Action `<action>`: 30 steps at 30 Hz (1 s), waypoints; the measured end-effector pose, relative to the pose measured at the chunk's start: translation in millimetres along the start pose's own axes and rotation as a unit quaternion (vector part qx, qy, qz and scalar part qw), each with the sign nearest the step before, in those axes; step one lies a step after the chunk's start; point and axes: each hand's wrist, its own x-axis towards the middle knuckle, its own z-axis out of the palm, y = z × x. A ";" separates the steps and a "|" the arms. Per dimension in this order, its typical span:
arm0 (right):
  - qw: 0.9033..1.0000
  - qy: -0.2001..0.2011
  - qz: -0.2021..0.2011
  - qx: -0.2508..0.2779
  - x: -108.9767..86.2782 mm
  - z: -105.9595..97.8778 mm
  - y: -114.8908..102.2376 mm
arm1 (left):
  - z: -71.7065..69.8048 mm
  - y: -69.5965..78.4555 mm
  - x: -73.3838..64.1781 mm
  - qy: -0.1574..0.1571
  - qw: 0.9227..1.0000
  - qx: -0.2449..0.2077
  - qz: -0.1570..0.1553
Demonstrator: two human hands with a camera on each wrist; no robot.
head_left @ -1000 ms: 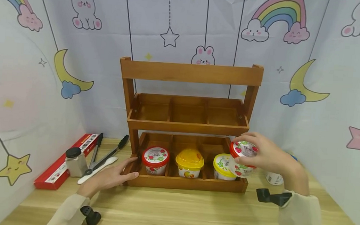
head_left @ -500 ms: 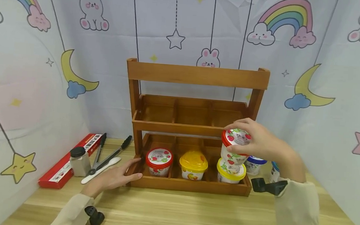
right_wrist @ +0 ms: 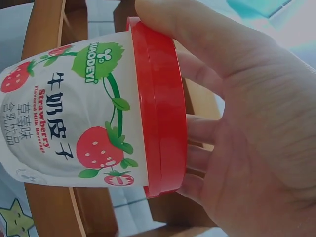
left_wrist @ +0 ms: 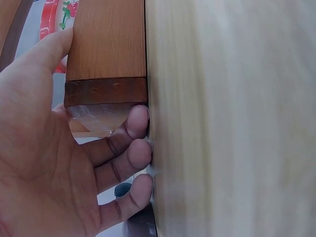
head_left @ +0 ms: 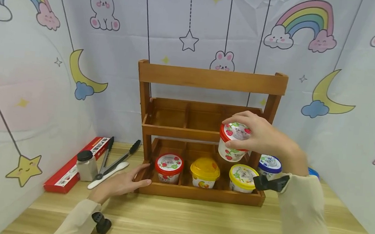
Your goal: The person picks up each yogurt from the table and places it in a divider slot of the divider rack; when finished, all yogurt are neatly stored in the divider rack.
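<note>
My right hand [head_left: 264, 137] grips the red lid of a white strawberry milk cup [right_wrist: 74, 108], held tilted in the air before the wooden rack's upper tier. Below it, a yellow-lidded cup [head_left: 243, 178] sits in the lower tier's right compartment. A cup with a domed yellow lid [head_left: 204, 172] occupies the middle compartment, and a red-lidded cup [head_left: 169, 168] the left one. My left hand [head_left: 120, 183] rests against the left end of the two-tier wooden rack [head_left: 201, 194]. In the left wrist view, its thumb and fingers lie about the corner of the rail.
Blue-lidded cups [head_left: 269, 165] stand right of the rack, partly behind my right arm. On the left lie a red box [head_left: 59, 182], black-tipped tongs [head_left: 119, 159], a white spoon [head_left: 106, 176] and a black-capped jar [head_left: 87, 166]. Patterned cloth walls surround the table.
My right hand has lifted the strawberry cup up and leftward, from beside the yellow-lidded cup to above it. The left hand keeps its place on the rack. The head view has shifted slightly.
</note>
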 end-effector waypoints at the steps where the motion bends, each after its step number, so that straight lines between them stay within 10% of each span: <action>1: 1.000 0.001 -0.002 -0.002 2.3 0.2 -1.5 | -0.3 0.1 -0.4 0.002 1.000 0.001 0.000; 30: 0.998 0.009 -0.052 0.040 73.9 32.2 -54.8 | -0.4 0.6 -1.8 0.009 1.000 -0.013 0.023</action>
